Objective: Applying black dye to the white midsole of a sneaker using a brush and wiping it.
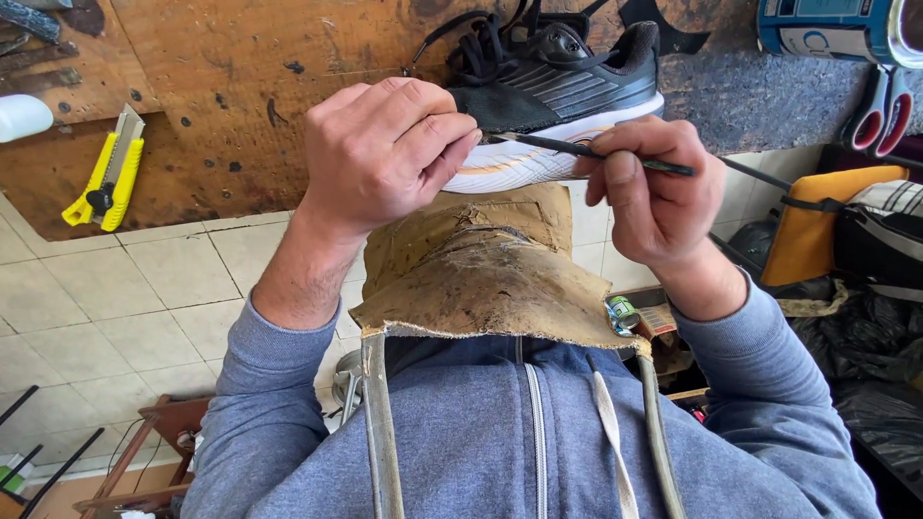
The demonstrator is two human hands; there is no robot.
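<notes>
A black sports shoe [567,82] with a white sole [519,165] and black laces lies on its side at the edge of a worn wooden workbench [221,86]. My left hand [385,154] grips the toe end of the shoe, fingers curled over the sole. My right hand [654,187] pinches a thin dark brush-like tool [577,148], its tip resting at the seam between sole and upper. A stained leather apron [490,279] covers my lap below the shoe.
A yellow utility knife [106,173] lies on the bench at left. A tin can [836,29] and red-handled scissors [880,111] are at the upper right. Bags and an orange pouch [817,221] sit at right. Tiled floor lies below left.
</notes>
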